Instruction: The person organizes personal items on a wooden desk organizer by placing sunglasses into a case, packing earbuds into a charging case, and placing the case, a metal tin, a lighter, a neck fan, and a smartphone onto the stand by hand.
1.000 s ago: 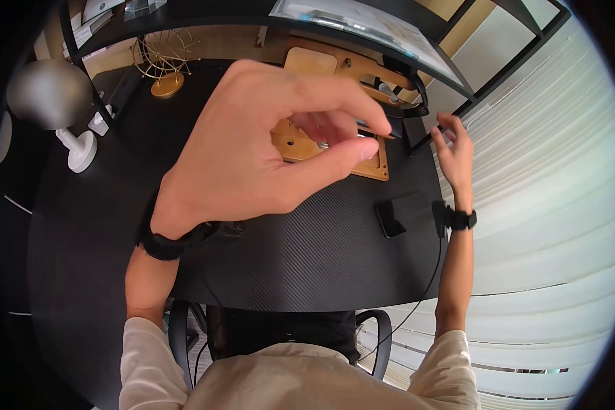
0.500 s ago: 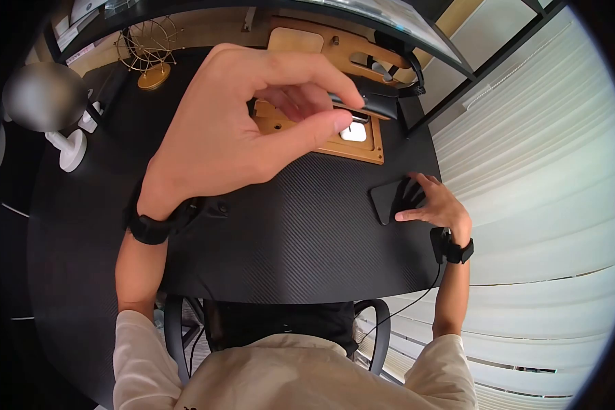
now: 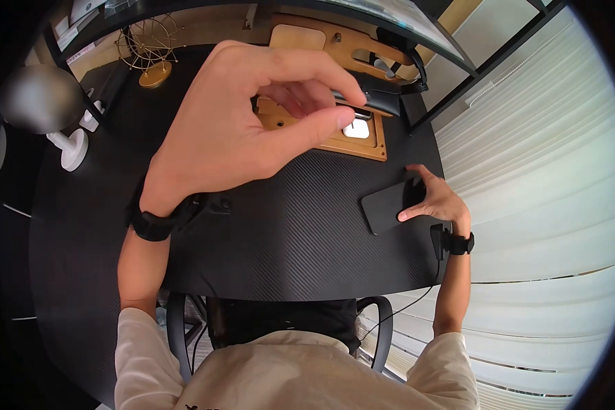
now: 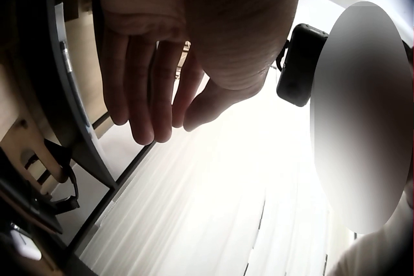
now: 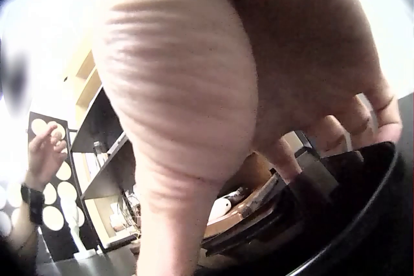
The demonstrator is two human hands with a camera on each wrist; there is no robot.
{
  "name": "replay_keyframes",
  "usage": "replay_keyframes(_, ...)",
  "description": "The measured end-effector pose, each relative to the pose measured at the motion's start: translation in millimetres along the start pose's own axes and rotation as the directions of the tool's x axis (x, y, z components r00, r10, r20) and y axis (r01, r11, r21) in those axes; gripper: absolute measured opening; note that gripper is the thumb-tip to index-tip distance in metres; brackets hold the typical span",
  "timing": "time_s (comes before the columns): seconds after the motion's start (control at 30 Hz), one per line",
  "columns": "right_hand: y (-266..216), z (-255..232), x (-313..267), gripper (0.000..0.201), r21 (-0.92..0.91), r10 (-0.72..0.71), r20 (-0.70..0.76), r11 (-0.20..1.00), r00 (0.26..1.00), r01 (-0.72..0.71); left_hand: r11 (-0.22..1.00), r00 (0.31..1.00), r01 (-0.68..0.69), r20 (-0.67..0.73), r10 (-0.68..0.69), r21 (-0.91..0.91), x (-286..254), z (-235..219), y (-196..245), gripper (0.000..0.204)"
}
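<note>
My right hand (image 3: 439,199) holds a black smartphone (image 3: 384,207) by its right end, thumb at the near edge and fingers at the far edge. The phone is at the right side of the dark desk (image 3: 301,232). In the right wrist view the glossy phone (image 5: 349,192) spreads large and dark beneath the fingers. My left hand (image 3: 242,123) is raised close to the head camera, fingers and thumb loosely curved with nothing between them. Seen from the left wrist, the fingers of the left hand (image 4: 168,62) hang relaxed against the bright blinds.
A wooden organizer (image 3: 352,147) at the back holds a white earbuds case (image 3: 356,128), with a black pouch-like case (image 3: 381,96) beside it. White blinds (image 3: 526,205) border the right. A gold wire ornament (image 3: 154,72) and a white-based round object (image 3: 74,150) stand at left.
My right hand has come down from above the desk's right edge and taken hold of the smartphone, which has turned and shifted slightly left. The left hand keeps its curved pose.
</note>
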State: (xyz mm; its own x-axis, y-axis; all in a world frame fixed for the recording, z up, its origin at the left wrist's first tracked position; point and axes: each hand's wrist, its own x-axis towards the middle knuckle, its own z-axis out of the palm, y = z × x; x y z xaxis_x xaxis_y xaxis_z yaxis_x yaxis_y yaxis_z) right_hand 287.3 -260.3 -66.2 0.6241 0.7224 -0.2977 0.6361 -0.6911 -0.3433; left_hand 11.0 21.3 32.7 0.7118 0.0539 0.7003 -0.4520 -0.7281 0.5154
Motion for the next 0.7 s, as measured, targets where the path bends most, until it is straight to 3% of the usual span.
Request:
replay_keyframes(0.07,4.6,-1.0,0.3,0.115,0.089,-0.046,0.025,0.995,0.999,0.043,1.000,1.000,-0.004,-0.005,0.004,0.027,-1.1,-2.7,-2.0,0.016)
replay_keyframes(0.13,9.7,-0.6,-0.3,0.083,0.390,-0.301,-0.077,0.868,0.951,0.306,1.000,1.000,0.017,-0.005,-0.017,0.013,-1.0,-1.3,-2.2,0.016)
replay_keyframes(0.2,-7.4,-5.9,-4.5,0.073,0.471,-0.292,-0.135,0.822,0.947,0.320,1.000,1.000,0.030,-0.002,-0.030,-0.002,-1.0,0.0,-2.7,0.017)
replay_keyframes(0.27,-31.7,-12.6,-8.7,0.058,0.647,-0.279,-0.220,0.676,0.935,0.354,0.986,0.983,0.135,0.140,-0.121,-0.095,-0.9,4.1,-6.2,0.029)
replay_keyframes(0.3,-43.9,-12.8,-7.6,0.058,0.648,-0.279,-0.225,0.673,0.934,0.357,0.987,0.983,0.132,0.143,-0.118,-0.092,0.0,8.6,-6.8,0.029)
replay_keyframes(0.37,-69.8,-9.9,-2.9,0.056,0.644,-0.318,-0.383,0.581,0.867,0.497,0.956,0.930,0.291,0.247,-0.272,-0.042,-2.7,20.7,-12.0,0.049)
replay_keyframes(0.4,-83.4,-10.1,-2.1,0.052,0.654,-0.328,-0.400,0.551,0.855,0.518,0.974,0.945,0.222,0.240,-0.224,0.033,-7.9,27.6,-21.2,0.062)
replay_keyframes(0.5,-119.3,-6.3,11.2,0.047,0.686,-0.340,-0.491,0.417,0.802,0.596,0.957,0.936,0.261,0.210,-0.283,0.129,-14.1,36.4,-31.1,0.063)
replay_keyframes(0.57,-136.7,-13.4,18.7,0.042,0.674,-0.353,-0.504,0.410,0.788,0.615,0.961,0.943,0.234,0.205,-0.262,0.148,-13.1,32.8,-39.5,0.060)
replay_keyframes(0.63,-157.6,-21.2,24.0,0.040,0.628,-0.387,-0.580,0.348,0.717,0.696,0.927,0.888,0.374,0.272,-0.371,0.042,-7.9,24.4,-42.5,0.054)
replay_keyframes(0.67,-165.2,-22.3,29.3,0.040,0.603,-0.398,-0.614,0.321,0.681,0.731,0.910,0.868,0.415,0.301,-0.395,-0.001,-2.6,17.1,-37.9,0.041)
replay_keyframes(0.7,-173.1,-24.9,31.4,0.040,0.605,-0.397,-0.618,0.310,0.678,0.733,0.910,0.866,0.415,0.303,-0.399,0.010,-0.7,14.1,-38.5,0.041)
